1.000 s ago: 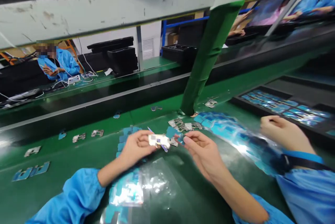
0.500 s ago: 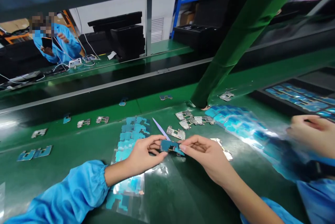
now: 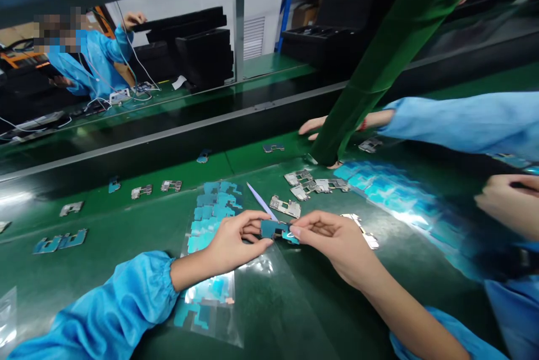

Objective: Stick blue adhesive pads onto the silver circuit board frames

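My left hand (image 3: 236,239) and my right hand (image 3: 332,247) pinch a small metal plate covered with blue film (image 3: 273,229) between their fingertips. A slim, pale pointed stick (image 3: 259,200) lies with its lower end close to my left fingers; I cannot tell whether it is held. Under my left wrist is a clear plastic sheet carrying blue film pieces (image 3: 206,225). Bare metal plates (image 3: 286,206) lie just above my hands, and a thin metal piece (image 3: 364,233) lies beside my right hand.
A co-worker's blue-sleeved arm (image 3: 458,121) reaches past the green-wrapped post (image 3: 370,62), and another hand (image 3: 509,205) sits at the right edge. A film sheet (image 3: 400,197) lies on the green belt (image 3: 105,225). Plates and film pieces line its left part.
The plate in my hands has turned from its shiny metal side to its blue side. A co-worker's sleeved arm has come in from the right, and the view has shifted.
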`<act>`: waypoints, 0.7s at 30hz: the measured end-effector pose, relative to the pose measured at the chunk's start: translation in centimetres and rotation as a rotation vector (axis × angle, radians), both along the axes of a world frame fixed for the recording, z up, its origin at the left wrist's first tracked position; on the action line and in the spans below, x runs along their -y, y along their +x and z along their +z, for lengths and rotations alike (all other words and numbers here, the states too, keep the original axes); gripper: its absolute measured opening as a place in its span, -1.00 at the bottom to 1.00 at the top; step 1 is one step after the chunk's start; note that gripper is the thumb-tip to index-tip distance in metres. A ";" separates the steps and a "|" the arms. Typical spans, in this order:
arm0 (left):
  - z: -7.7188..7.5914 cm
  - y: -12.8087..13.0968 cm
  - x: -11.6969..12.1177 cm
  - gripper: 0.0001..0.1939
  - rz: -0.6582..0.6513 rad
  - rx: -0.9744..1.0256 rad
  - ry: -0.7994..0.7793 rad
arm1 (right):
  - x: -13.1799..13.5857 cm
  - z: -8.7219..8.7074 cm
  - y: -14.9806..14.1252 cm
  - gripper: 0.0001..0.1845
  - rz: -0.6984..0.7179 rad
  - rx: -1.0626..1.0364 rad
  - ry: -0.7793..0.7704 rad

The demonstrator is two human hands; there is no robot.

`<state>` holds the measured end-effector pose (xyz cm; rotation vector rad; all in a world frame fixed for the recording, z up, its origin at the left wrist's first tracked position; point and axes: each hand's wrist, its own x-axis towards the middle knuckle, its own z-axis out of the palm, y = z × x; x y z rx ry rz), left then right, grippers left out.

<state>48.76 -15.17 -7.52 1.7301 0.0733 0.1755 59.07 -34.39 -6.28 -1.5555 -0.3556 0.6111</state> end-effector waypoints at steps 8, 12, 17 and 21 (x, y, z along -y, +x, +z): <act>0.4 0.0 0.2 -0.58 -0.033 -0.016 -0.044 | 0.3 0.1 0.3 -0.61 0.024 0.012 0.023; 0.4 0.0 0.1 -0.60 -0.044 -0.025 -0.065 | 0.4 -0.3 0.3 -0.63 0.035 0.014 0.019; 0.0 0.0 -0.1 -0.61 -0.019 -0.053 -0.065 | 0.3 -0.5 0.3 -0.68 0.023 0.010 0.006; 0.0 0.1 -0.1 -0.62 -0.015 -0.064 -0.088 | 0.2 -0.2 0.3 -0.69 0.013 0.007 -0.002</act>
